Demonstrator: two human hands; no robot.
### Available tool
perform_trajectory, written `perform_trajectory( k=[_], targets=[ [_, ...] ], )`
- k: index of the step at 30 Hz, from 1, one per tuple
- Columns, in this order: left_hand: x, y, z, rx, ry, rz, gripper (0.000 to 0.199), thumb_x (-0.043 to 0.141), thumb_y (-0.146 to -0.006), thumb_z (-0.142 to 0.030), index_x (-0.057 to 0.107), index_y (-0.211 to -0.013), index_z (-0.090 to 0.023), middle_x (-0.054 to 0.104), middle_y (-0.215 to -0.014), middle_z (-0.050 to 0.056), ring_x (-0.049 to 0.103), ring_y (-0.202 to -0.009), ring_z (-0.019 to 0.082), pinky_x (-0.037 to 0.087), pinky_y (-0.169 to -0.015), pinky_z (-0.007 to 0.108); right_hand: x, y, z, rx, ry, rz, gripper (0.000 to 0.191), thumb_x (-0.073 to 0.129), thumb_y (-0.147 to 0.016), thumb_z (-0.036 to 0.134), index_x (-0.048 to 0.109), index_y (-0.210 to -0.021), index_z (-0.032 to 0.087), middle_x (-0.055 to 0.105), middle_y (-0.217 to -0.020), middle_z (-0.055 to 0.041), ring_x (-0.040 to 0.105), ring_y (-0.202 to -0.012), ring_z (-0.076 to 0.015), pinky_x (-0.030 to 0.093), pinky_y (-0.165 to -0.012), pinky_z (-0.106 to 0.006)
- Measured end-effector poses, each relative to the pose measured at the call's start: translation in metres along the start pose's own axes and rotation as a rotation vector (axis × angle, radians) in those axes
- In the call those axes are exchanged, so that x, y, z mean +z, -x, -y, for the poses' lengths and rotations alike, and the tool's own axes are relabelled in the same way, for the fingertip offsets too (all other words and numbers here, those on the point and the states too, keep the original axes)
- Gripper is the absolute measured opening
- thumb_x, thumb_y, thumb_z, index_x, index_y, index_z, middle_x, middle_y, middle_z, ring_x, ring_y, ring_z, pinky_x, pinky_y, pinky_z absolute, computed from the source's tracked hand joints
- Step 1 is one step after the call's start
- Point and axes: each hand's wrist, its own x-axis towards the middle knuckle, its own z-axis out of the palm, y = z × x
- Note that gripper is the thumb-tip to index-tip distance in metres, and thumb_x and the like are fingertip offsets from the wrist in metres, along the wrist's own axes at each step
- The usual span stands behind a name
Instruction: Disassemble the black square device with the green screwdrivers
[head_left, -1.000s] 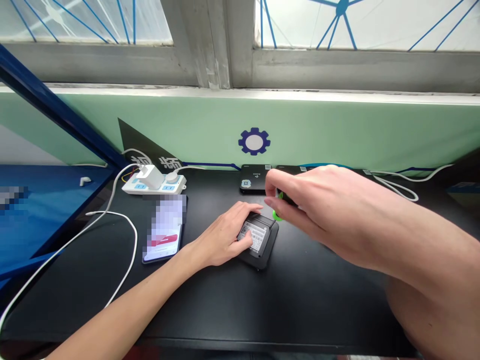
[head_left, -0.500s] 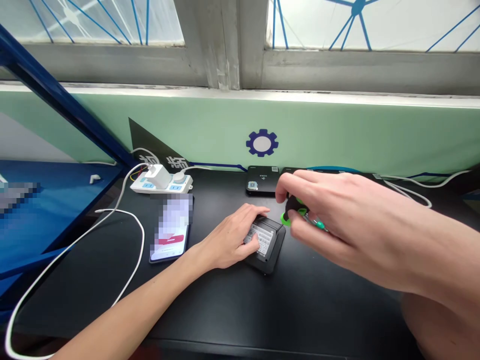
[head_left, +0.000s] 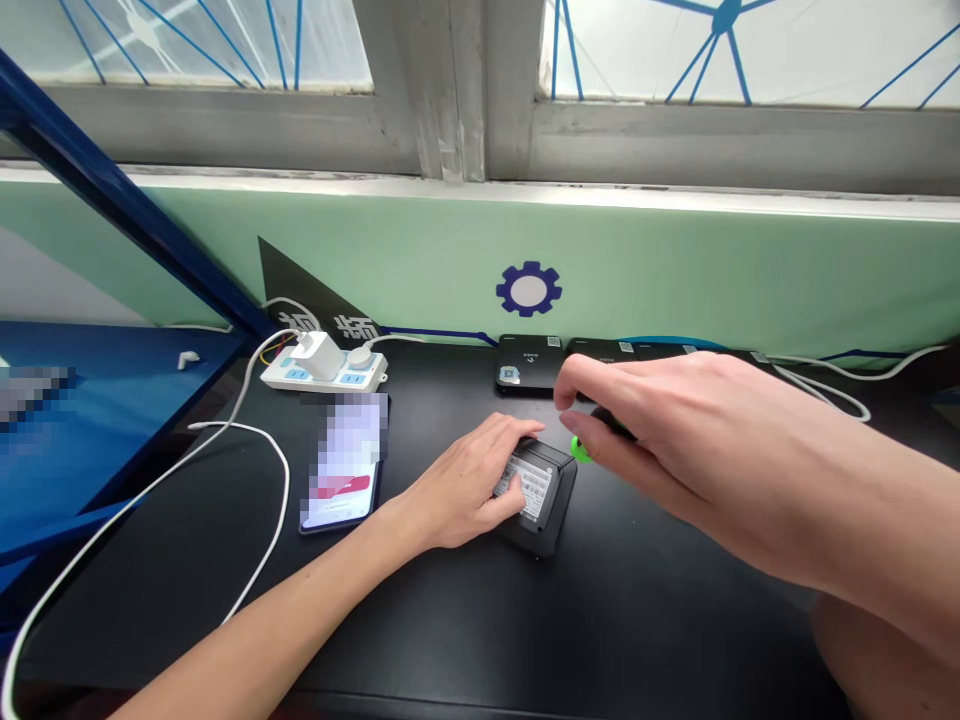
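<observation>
A black tabletop ran beneath a window with a grey frame, and a mint-green wall panel bearing a navy gear emblem rose behind it. A blue metal frame slanted across the left side. Toward the back of the tabletop sat a white power strip with a white plug adapter in it, and a white cable looped across the surface. A phone lay left of centre, its screen partly pixelated. A flat black unit lay near the wall.

In front of that unit, a small black box with a printed white label sat on the tabletop, clasped by the left hand, fingers across its top and thumb on the label. Just to its right, the right hand pinched a black-and-green tool between thumb and fingers, held above the tabletop, mostly hidden by the fingers.
</observation>
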Motion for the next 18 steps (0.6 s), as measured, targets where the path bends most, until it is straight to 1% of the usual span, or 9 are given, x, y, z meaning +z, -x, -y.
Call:
perform_trajectory(
  k=[3, 4, 6, 7, 8, 10, 14, 16, 18],
  targets=[
    [0.001, 0.000, 0.000, 0.011, 0.010, -0.008, 0.058, 0.059, -0.099, -0.010, 0.053, -0.156, -0.022, 0.069, -0.140, 0.013, 0.068, -0.130, 0.033, 0.059, -0.116, 0.052, 0.002, 0.001, 0.001, -0.003, 0.024, 0.000, 0.033, 0.038, -0.124, 0.050, 0.052, -0.104, 0.027, 0.056, -0.079, 0.0052, 0.052, -0.064, -0.0177, 0.026, -0.064, -0.040],
    [0.002, 0.000, 0.000, 0.016, 0.014, -0.014, 0.059, 0.059, -0.099, -0.010, 0.053, -0.156, -0.022, 0.069, -0.142, 0.013, 0.068, -0.133, 0.033, 0.058, -0.118, 0.052, 0.002, 0.003, 0.002, -0.018, 0.023, 0.004, 0.030, 0.040, -0.123, 0.048, 0.052, -0.106, 0.027, 0.057, -0.080, 0.0053, 0.052, -0.065, -0.0174, 0.026, -0.064, -0.040],
    [0.003, 0.000, 0.000, 0.018, 0.016, -0.024, 0.061, 0.059, -0.098, -0.009, 0.051, -0.158, -0.022, 0.068, -0.148, 0.014, 0.066, -0.138, 0.034, 0.057, -0.121, 0.054, 0.002, 0.007, 0.005, -0.046, 0.018, -0.002, 0.017, 0.048, -0.119, 0.038, 0.052, -0.107, 0.026, 0.059, -0.084, 0.0055, 0.052, -0.066, -0.0163, 0.029, -0.065, -0.039],
    [0.003, 0.000, 0.000, 0.017, 0.014, -0.025, 0.062, 0.059, -0.098, -0.009, 0.051, -0.158, -0.023, 0.068, -0.149, 0.015, 0.066, -0.139, 0.034, 0.057, -0.122, 0.054, 0.002, 0.009, 0.005, -0.055, 0.022, -0.027, 0.011, 0.053, -0.116, 0.033, 0.052, -0.108, 0.026, 0.059, -0.084, 0.0055, 0.053, -0.067, -0.0159, 0.030, -0.065, -0.038],
    [0.003, 0.000, 0.000, 0.017, 0.012, -0.024, 0.063, 0.059, -0.098, -0.009, 0.050, -0.159, -0.023, 0.068, -0.150, 0.015, 0.066, -0.140, 0.034, 0.056, -0.122, 0.054, 0.002, 0.010, 0.005, -0.060, 0.029, -0.054, 0.008, 0.057, -0.113, 0.030, 0.051, -0.108, 0.026, 0.059, -0.085, 0.0056, 0.054, -0.067, -0.0156, 0.032, -0.065, -0.037],
    [0.003, 0.000, -0.001, 0.023, 0.002, -0.023, 0.063, 0.059, -0.099, -0.009, 0.049, -0.160, -0.022, 0.068, -0.149, 0.015, 0.066, -0.139, 0.034, 0.056, -0.122, 0.055, 0.002, 0.011, 0.002, -0.069, 0.060, -0.104, 0.013, 0.061, -0.112, 0.029, 0.049, -0.108, 0.026, 0.059, -0.081, 0.0062, 0.053, -0.065, -0.0150, 0.031, -0.063, -0.035],
    [0.003, 0.001, -0.001, 0.023, -0.020, -0.012, 0.059, 0.058, -0.100, -0.010, 0.051, -0.157, -0.021, 0.068, -0.146, 0.015, 0.066, -0.135, 0.035, 0.057, -0.119, 0.054, 0.002, 0.006, -0.004, -0.048, 0.155, -0.110, 0.027, 0.052, -0.121, 0.049, 0.052, -0.105, 0.027, 0.051, -0.064, 0.0078, 0.041, -0.050, -0.0159, 0.020, -0.055, -0.038],
    [0.002, 0.000, 0.000, 0.027, -0.017, -0.008, 0.057, 0.057, -0.101, -0.011, 0.051, -0.157, -0.022, 0.068, -0.146, 0.015, 0.066, -0.136, 0.035, 0.057, -0.119, 0.054, 0.001, 0.005, -0.001, -0.023, 0.148, -0.105, 0.031, 0.048, -0.122, 0.052, 0.054, -0.106, 0.026, 0.054, -0.067, 0.0059, 0.045, -0.053, -0.0169, 0.023, -0.057, -0.038],
    [0.002, 0.000, -0.001, 0.037, -0.016, -0.011, 0.058, 0.057, -0.101, -0.011, 0.050, -0.157, -0.021, 0.068, -0.147, 0.015, 0.065, -0.137, 0.035, 0.056, -0.120, 0.054, 0.000, 0.006, 0.005, -0.014, 0.109, -0.114, 0.026, 0.048, -0.120, 0.046, 0.055, -0.106, 0.025, 0.061, -0.079, 0.0025, 0.053, -0.063, -0.0176, 0.031, -0.063, -0.039]
  ],
)
